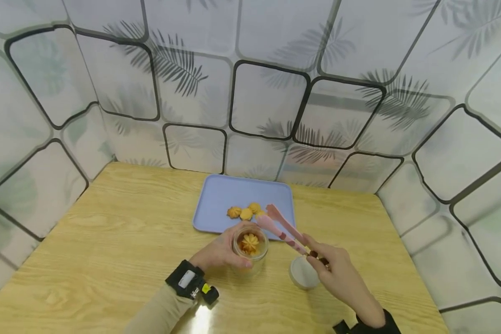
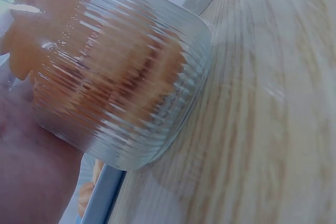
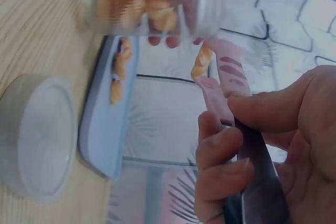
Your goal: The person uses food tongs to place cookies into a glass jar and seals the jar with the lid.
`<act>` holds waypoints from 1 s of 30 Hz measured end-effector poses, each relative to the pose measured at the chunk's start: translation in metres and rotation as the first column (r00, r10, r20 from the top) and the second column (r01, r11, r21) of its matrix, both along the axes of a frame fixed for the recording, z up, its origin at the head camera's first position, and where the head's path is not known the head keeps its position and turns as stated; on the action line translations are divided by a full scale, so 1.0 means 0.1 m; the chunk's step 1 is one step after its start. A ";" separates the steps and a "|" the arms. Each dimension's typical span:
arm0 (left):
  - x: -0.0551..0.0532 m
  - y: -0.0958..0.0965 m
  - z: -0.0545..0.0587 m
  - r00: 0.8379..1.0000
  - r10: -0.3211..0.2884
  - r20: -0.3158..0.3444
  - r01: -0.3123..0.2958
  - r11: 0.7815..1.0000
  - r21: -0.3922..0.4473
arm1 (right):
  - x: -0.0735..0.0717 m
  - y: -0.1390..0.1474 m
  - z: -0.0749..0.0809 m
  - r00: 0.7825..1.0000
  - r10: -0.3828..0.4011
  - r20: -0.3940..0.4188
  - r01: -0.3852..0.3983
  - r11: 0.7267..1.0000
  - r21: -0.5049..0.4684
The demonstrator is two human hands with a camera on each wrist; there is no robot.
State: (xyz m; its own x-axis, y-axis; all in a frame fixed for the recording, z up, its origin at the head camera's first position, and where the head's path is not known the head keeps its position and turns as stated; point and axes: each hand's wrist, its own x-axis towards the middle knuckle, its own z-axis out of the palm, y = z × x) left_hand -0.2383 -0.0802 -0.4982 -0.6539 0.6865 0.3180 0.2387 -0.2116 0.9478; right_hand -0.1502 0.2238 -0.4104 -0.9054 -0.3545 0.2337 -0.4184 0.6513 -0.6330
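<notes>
From my head, I saw my left hand (image 1: 219, 249) curved around a glass jar (image 1: 259, 260), its mouth facing up and yellow cookies (image 1: 249, 243) inside. My right hand (image 1: 336, 269) grasped pink tongs (image 1: 285, 224), whose tips reached over the near edge of a blue tray (image 1: 250, 188). More cookies (image 1: 234, 212) lay on that tray, just beyond the jar on the wooden table (image 1: 142, 222). A round white lid (image 1: 305, 274) lay near my right fingers.

At my left wrist, the ribbed side of the jar showed the cookies heaped within, my hand clasping it; I couldn't tell whether its base touched the table.

At my right wrist, my thumb and fingers clenched the dark handles of the tongs, and a single cookie (image 3: 202, 61) sat between the pink tips, near the jar's rim but outside it.
</notes>
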 end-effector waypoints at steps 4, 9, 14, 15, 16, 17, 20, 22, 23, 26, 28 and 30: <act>-0.02 0.00 0.00 1.000 0.008 -0.011 -0.008 1.000 -0.008 | 0.15 0.00 0.10 0.999 0.005 -0.050 -0.007 0.999 -0.037; 0.00 -0.03 0.03 0.999 0.017 0.039 -0.015 0.999 -0.037 | 0.22 -0.01 0.15 0.996 0.063 -0.070 -0.066 0.997 -0.040; 0.03 -0.04 0.01 0.996 -0.015 0.087 0.017 1.000 -0.022 | 0.25 -0.02 0.17 0.985 0.168 -0.046 -0.168 0.986 -0.016; 0.03 -0.04 0.00 0.996 -0.024 0.087 0.025 1.000 -0.013 | 0.26 -0.02 0.17 0.983 0.183 -0.032 -0.183 0.983 -0.013; 0.03 -0.04 -0.01 0.997 -0.027 0.076 0.028 1.000 -0.009 | 0.26 -0.02 0.18 0.980 0.197 -0.023 -0.197 0.980 -0.011; 0.02 -0.04 -0.01 0.998 -0.024 0.065 0.025 1.000 -0.011 | 0.26 -0.02 0.18 0.979 0.204 -0.012 -0.204 0.979 -0.010; 0.02 -0.04 -0.02 0.999 -0.013 0.046 0.014 1.000 -0.024 | 0.28 0.01 0.21 0.975 0.223 -0.002 -0.223 0.975 -0.003; 0.02 -0.04 -0.02 0.999 -0.002 0.038 0.003 0.999 -0.039 | 0.28 0.03 0.23 0.973 0.231 -0.013 -0.231 0.973 0.004; 0.02 -0.04 -0.01 0.999 -0.001 0.040 0.003 0.999 -0.041 | 0.27 0.04 0.23 0.971 0.237 -0.019 -0.237 0.971 0.009; 0.03 -0.05 0.00 0.999 0.010 0.049 -0.007 0.998 -0.055 | 0.26 0.07 0.25 0.966 0.254 -0.038 -0.253 0.967 0.027; 0.03 -0.05 0.00 0.998 0.011 0.058 -0.007 0.998 -0.059 | 0.25 0.08 0.25 0.963 0.268 -0.036 -0.267 0.963 0.033; 0.03 -0.05 0.00 0.998 0.009 0.063 -0.005 0.998 -0.062 | 0.24 0.09 0.26 0.960 0.278 -0.022 -0.277 0.961 0.017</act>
